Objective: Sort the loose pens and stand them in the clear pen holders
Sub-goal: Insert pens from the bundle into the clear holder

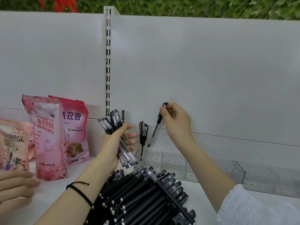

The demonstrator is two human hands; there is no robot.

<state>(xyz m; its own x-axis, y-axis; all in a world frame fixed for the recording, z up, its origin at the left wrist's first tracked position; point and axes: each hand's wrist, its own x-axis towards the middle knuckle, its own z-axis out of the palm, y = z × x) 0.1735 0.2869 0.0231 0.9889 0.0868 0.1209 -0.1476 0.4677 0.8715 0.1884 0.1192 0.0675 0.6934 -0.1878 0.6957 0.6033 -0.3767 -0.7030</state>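
nearest me i see a pile of black pens [142, 197] on the white shelf [53, 189], too many to count. above it my left hand [113, 143] is clamped round a bundle of pens [112, 120], overlapped past counting. my right hand [175, 120] pinches one pen [154, 130] near its cap, tip down, over the clear pen holders [172, 164], where two pens [142, 133] stand. three pink pouches [47, 135] stand on the left.

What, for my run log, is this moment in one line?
left hand: grips pen bundle | right hand: pinches single pen above clear holder | standing pens: in holder
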